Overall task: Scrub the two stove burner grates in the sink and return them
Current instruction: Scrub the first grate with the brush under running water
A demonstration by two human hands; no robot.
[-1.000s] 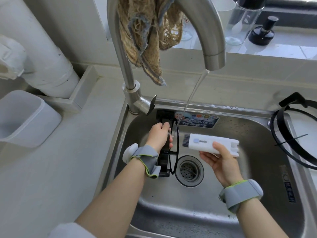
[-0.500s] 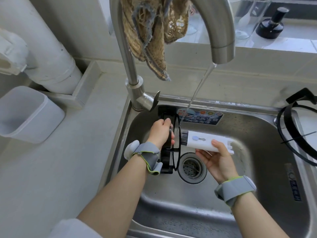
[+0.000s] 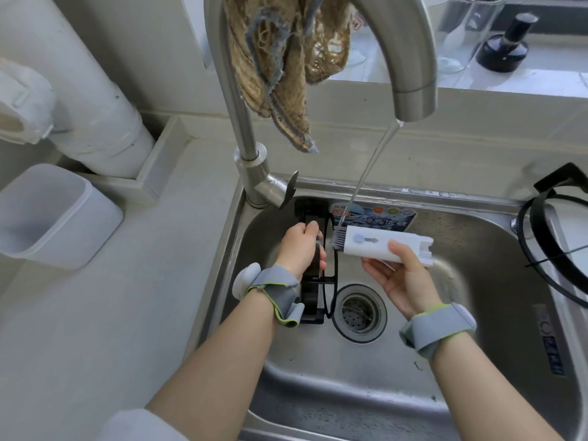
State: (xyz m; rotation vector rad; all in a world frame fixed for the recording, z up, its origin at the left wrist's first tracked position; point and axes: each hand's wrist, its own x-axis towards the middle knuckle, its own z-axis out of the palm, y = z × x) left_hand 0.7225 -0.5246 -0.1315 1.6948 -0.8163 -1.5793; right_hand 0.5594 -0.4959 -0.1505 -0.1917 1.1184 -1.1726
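You're in the scrubbing stage, by my reading, with the first of two grates in hand. Your left grip (image 3: pixel 300 249) is curled round the grate (image 3: pixel 313 300), holding it on edge at the left side of the sink (image 3: pixel 477 249), just beside the drain (image 3: pixel 361 310). Your right grip (image 3: pixel 410 281) is closed on the brush (image 3: pixel 381 246), thumb on top and fingers beneath. The bristles (image 3: pixel 337 240) appear to touch the grate's wire ring right where the water (image 3: pixel 366 173) falls.

The second grate (image 3: pixel 561 176) lies outside the basin at the right rim, partly cut off by the frame edge. I can't tell whether it has been scrubbed. Either way, what's left is to finish this one, deal with that one if it needs it, and carry both back to the stove, which is not in view.

The sink is stainless steel with a sticker (image 3: pixel 375 218) on its back wall. The tap (image 3: pixel 410 58) arches over it with a worn cloth (image 3: pixel 276 58) draped across. A pale worktop (image 3: pixel 111 313) runs to the left and carries a white tub (image 3: pixel 47 214) in front of a thick white pipe (image 3: pixel 79 74). Behind the tap, on a bright ledge, stand a dark bottle (image 3: pixel 502 49) and a clear jar (image 3: pixel 464 30).
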